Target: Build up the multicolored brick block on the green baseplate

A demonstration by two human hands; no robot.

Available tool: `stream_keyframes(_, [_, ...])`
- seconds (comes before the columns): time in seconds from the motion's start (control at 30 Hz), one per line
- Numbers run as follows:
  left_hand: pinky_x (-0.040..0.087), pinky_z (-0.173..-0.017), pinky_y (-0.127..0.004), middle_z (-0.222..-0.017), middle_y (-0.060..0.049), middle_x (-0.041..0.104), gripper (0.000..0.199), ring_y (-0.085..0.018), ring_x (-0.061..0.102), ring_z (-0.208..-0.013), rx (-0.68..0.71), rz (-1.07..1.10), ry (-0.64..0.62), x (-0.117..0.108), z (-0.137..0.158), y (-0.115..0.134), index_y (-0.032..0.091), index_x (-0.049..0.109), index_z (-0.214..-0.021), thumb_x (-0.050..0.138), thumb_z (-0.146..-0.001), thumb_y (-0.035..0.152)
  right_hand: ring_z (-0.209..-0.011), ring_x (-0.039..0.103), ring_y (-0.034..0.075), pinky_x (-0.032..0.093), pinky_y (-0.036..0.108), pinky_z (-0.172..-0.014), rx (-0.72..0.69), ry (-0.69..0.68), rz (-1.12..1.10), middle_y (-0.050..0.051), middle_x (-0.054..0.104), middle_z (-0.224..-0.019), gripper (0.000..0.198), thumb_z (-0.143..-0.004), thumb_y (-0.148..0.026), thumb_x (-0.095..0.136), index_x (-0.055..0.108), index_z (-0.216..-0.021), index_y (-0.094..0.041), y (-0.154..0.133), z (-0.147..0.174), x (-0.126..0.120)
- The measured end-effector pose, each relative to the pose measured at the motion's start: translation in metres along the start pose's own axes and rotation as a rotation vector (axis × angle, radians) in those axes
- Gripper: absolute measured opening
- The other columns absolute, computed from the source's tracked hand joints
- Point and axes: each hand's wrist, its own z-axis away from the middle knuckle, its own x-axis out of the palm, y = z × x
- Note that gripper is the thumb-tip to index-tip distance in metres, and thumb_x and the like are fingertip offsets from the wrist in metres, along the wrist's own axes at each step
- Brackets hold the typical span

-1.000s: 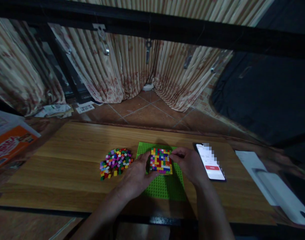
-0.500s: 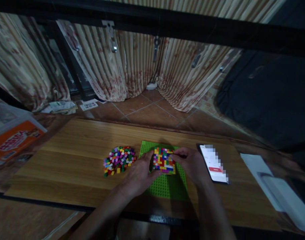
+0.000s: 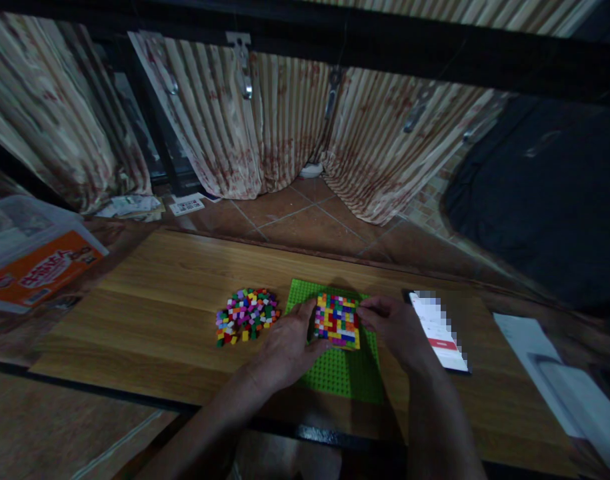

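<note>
A square block built of multicoloured toy bricks (image 3: 337, 321) sits over a green studded baseplate (image 3: 329, 377) on the table. My left hand (image 3: 287, 343) is around the block's left side, thumb along the near edge and fingers at the far left corner. At the block's right edge, my right hand (image 3: 397, 327) has its thumb and fingertips pinched together. Whatever lies between those fingertips is too small to make out. Left of the baseplate is a loose pile of small coloured bricks (image 3: 247, 313).
Right of my right hand lies a phone (image 3: 447, 357) with a lit screen. The wooden table (image 3: 149, 313) ends at a dark front edge. A clear plastic box with an orange label (image 3: 45, 267) stands at far left. White flat items (image 3: 529, 340) lie at the right end.
The whole view has shifted, moving the scene slightly right. My right fingertips have drawn back from over the block's top to its right edge. My left hand keeps its hold.
</note>
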Motion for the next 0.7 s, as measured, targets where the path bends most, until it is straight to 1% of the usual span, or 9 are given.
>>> stream_keyframes(0.17, [0.047,-0.093,-0.037,-0.125,-0.011,0.06,0.06,-0.026,0.059,-0.11,0.0,0.011,-0.005,-0.001,0.0,0.002,0.017,0.041,-0.134,0.061,-0.081,0.039,-0.065,0.063,0.017,0.05,0.03,-0.063,0.018,-0.022,0.021,0.003,0.07,-0.074,0.026,-0.069,-0.039,0.068,0.069,-0.083,-0.017,0.0,-0.001,0.0])
stream_keyframes(0.37, [0.048,-0.092,-0.038,-0.124,-0.013,0.061,0.061,-0.027,0.06,-0.109,-0.011,0.023,-0.02,-0.004,-0.001,0.005,0.015,0.042,-0.134,0.061,-0.081,0.039,-0.066,0.064,0.017,0.05,0.029,-0.063,0.018,-0.028,-0.031,0.004,0.07,-0.075,0.033,-0.072,-0.046,0.067,0.07,-0.087,-0.017,-0.01,0.006,-0.001])
stream_keyframes(0.53, [0.048,-0.091,-0.038,-0.122,-0.011,0.062,0.057,-0.026,0.061,-0.106,0.019,0.03,0.005,-0.002,-0.001,0.003,0.017,0.044,-0.131,0.06,-0.081,0.039,-0.068,0.065,0.018,0.051,0.03,-0.062,0.037,-0.02,-0.016,0.005,0.072,-0.078,0.036,-0.069,-0.048,0.07,0.07,-0.088,-0.016,-0.005,0.002,0.002])
stream_keyframes(0.7, [0.048,-0.092,-0.038,-0.124,-0.012,0.061,0.055,-0.025,0.061,-0.106,0.016,0.029,-0.009,-0.001,0.001,0.002,0.017,0.044,-0.131,0.059,-0.082,0.038,-0.066,0.065,0.018,0.052,0.031,-0.061,0.051,0.015,-0.019,0.006,0.072,-0.077,0.035,-0.068,-0.046,0.071,0.069,-0.086,-0.016,-0.005,0.001,0.005])
